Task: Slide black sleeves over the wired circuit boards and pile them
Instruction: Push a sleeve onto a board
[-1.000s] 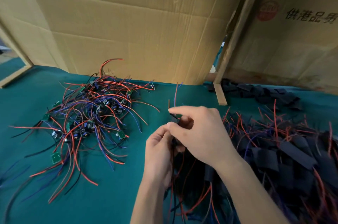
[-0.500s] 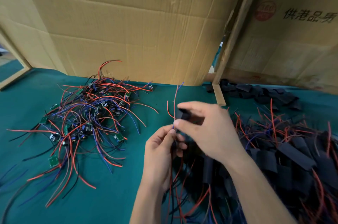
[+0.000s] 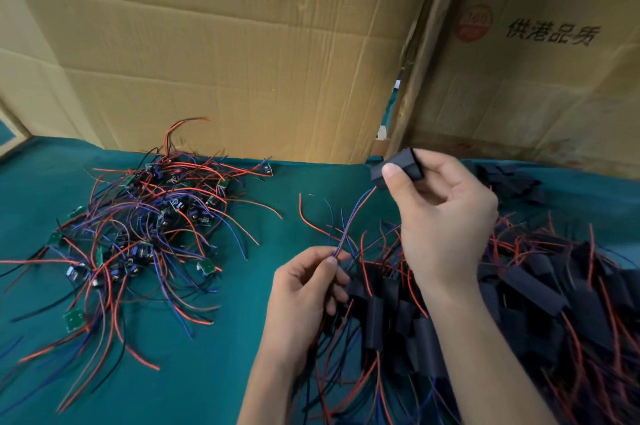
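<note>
1. The right hand [image 3: 446, 216] is raised above the green surface [image 3: 214, 355], its thumb and fingers [image 3: 393, 171] pinching a black sleeve [image 3: 396, 166]. A red and a blue wire [image 3: 353, 216] run out of the sleeve's lower end.
2. The left hand [image 3: 304, 289] pinches those same wires lower down, fingers curled round them. The board is not visible; judged to be inside the sleeve.
3. Unsleeved wired circuit boards [image 3: 145, 227] lie in a tangle to the left, well apart from both hands. The sleeved pile [image 3: 519, 303] lies under and to the right of the hands.
4. Risk: trailing leads hang near loose wires of the sleeved pile; a pull could snag them and drag neighbours.
5. Risk: too hard a tug on the wires could draw the board out of the sleeve.
6. Room: the cardboard wall [image 3: 242, 43] stands just behind the right hand. Bare surface lies between the two heaps.
</note>
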A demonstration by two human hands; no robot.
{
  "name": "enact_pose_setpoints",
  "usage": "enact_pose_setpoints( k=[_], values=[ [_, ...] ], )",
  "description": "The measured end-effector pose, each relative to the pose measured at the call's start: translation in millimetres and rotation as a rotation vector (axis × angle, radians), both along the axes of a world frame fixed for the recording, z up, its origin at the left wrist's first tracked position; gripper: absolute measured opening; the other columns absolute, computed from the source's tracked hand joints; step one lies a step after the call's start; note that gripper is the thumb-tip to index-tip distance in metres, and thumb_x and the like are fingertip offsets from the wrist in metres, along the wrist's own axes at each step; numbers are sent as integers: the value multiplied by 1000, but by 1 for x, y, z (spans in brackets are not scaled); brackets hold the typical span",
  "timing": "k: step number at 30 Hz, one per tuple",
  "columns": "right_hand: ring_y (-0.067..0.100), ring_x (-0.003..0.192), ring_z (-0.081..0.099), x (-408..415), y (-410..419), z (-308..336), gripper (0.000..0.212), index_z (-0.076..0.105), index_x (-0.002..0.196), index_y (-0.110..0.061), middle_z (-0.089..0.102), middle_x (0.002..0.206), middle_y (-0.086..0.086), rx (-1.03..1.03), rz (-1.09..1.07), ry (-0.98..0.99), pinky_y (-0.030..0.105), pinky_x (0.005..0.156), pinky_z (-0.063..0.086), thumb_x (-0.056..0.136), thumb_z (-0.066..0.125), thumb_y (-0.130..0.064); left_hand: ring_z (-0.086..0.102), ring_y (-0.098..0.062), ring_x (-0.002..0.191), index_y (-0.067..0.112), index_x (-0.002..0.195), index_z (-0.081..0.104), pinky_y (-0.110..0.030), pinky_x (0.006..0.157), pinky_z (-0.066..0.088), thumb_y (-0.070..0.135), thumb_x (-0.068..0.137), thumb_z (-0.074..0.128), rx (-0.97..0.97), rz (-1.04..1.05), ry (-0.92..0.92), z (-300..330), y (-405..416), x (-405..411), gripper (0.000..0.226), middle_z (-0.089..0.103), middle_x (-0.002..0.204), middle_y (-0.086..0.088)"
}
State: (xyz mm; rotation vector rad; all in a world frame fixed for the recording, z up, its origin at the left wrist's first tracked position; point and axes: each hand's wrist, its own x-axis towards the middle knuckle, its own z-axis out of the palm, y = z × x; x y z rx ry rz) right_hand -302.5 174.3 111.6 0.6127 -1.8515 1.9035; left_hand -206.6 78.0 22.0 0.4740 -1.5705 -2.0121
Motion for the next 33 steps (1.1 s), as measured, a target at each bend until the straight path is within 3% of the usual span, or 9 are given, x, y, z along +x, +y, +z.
enact_pose_setpoints(
  k=[3, 4, 7, 14, 18, 26, 29, 33],
  values=[
    [7, 71, 74, -3, 2, -3, 17, 77, 102, -23, 77, 82, -17, 51, -91, -13, 42, 79, 60, 86, 81, -23, 53, -15, 54, 10, 89, 75, -19, 43, 39, 2, 99, 52, -12, 3, -1, -1, 0, 0, 26, 63, 69, -8],
    [7, 71, 74, -5, 3, -4, 16, 77, 101, -25, 77, 81, -17, 54, -97, -19, 43, 80, 60, 86, 81, -23, 53, -14, 54, 11, 90, 75, -18, 44, 39, 2, 99, 52, -15, 5, 1, -1, 0, 0, 26, 64, 70, -8],
    [2, 74, 74, -8, 3, -5, 19, 73, 91, -34, 77, 80, -21, -1, -48, -78, 35, 78, 61, 85, 82, -18, 54, -13, 55, 15, 90, 76, -18, 45, 40, 3, 99, 52, -31, 2, 10, -1, 0, 0, 28, 65, 71, -7],
    [10, 70, 69, -18, 6, -11, 10, 78, 90, -18, 79, 81, 0, -139, 222, -418, 22, 60, 53, 86, 81, -9, 55, -13, 56, 20, 93, 77, -19, 46, 40, 4, 100, 53, -44, -3, 2, -1, 0, -1, 30, 66, 72, -5],
    [5, 68, 68, -21, 7, -11, 13, 76, 91, -18, 79, 80, -3, -158, 144, -360, 19, 61, 53, 85, 81, -8, 55, -12, 57, 18, 93, 77, -18, 45, 40, 3, 99, 54, -32, 18, 11, -1, 0, -1, 28, 67, 72, -6],
    [10, 79, 75, -19, 6, -11, 19, 73, 88, -24, 79, 82, -4, -207, 10, -310, 38, 84, 62, 83, 83, -8, 55, -15, 59, 13, 92, 77, -19, 46, 41, 3, 98, 55, -36, 47, 6, -1, 0, -2, 25, 68, 73, -8],
    [13, 82, 73, -19, 4, -9, 15, 73, 88, -17, 78, 82, -2, -300, 68, -399, 43, 87, 63, 87, 79, -4, 55, -15, 59, 15, 93, 77, -19, 46, 41, 3, 98, 55, -39, 46, 8, -2, 0, -2, 26, 68, 73, -8],
    [28, 87, 70, -19, 6, -5, 8, 67, 95, -4, 71, 84, 11, -493, 249, -595, 44, 80, 64, 92, 70, 3, 55, -14, 57, 18, 92, 78, -19, 45, 41, 2, 98, 55, -46, 45, 5, -3, -1, -2, 28, 67, 71, -6]
  ],
)
